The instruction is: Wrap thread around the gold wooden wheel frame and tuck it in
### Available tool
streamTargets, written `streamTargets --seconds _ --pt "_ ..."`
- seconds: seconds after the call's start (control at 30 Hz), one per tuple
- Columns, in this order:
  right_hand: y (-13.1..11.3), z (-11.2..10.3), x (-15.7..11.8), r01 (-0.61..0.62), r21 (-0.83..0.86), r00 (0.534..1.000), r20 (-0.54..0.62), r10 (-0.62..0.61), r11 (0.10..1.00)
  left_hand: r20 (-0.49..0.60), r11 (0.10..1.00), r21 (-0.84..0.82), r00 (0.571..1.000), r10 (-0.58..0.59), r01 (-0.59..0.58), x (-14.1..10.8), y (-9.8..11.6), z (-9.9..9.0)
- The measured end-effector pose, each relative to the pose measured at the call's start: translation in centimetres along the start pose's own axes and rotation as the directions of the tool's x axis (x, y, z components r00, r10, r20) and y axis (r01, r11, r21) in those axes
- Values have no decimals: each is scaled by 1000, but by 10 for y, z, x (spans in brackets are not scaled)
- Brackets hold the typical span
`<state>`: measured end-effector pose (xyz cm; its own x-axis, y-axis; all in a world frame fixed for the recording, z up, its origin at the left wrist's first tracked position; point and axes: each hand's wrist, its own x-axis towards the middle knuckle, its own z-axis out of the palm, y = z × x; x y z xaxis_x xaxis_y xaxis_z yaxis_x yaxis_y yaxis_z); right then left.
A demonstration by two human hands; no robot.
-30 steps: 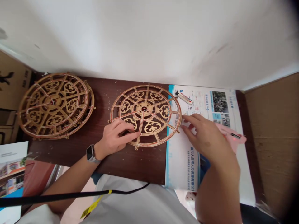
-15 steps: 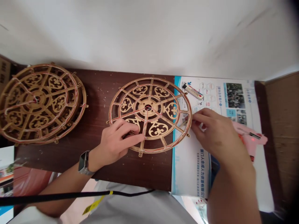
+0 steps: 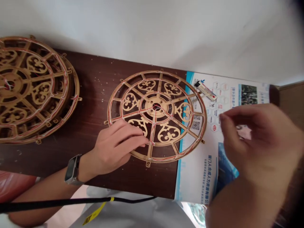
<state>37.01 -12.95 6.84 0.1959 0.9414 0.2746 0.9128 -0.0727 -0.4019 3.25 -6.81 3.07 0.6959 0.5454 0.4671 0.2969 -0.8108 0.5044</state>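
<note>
Wooden wheel (image 3: 169, 133) lying flat near the desk's (image 3: 95, 79) right end, overlapping a paper flyer (image 3: 199, 180). Left hand (image 3: 114, 145) rests on it unclenched, good for keeping it steady. Right hand (image 3: 256, 142) is blurry and pinched up, can't tell if it's holding anything.

One left hand (image 3: 114, 147), one right hand (image 3: 258, 142), one wheel (image 3: 156, 109), one wheel stack (image 3: 30, 84).

A dark wooden tabletop (image 3: 87, 95) is bearing a stack of fretwork wooden wheels (image 3: 30, 85) strung with red-and-white wire at left and a matching single wheel (image 3: 166, 136) at centre. A printed blue-and-white poster (image 3: 197, 177) is covering its right end, pale specks (image 3: 98, 85) dotting the wood.
</note>
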Motion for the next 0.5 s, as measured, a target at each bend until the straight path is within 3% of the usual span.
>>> streamTargets --seconds 0.13,0.37,0.5 --pt "2 12 3 143 5 987 74 -143 990 -6 999 32 1000 16 -16 2 0 -1" --pt "3 28 14 67 80 997 43 -70 995 -211 992 102 976 -55 78 1 4 -7" --pt "-3 47 24 226 9 964 143 -225 974 -239 991 100 969 -65 91 0 3 -10"
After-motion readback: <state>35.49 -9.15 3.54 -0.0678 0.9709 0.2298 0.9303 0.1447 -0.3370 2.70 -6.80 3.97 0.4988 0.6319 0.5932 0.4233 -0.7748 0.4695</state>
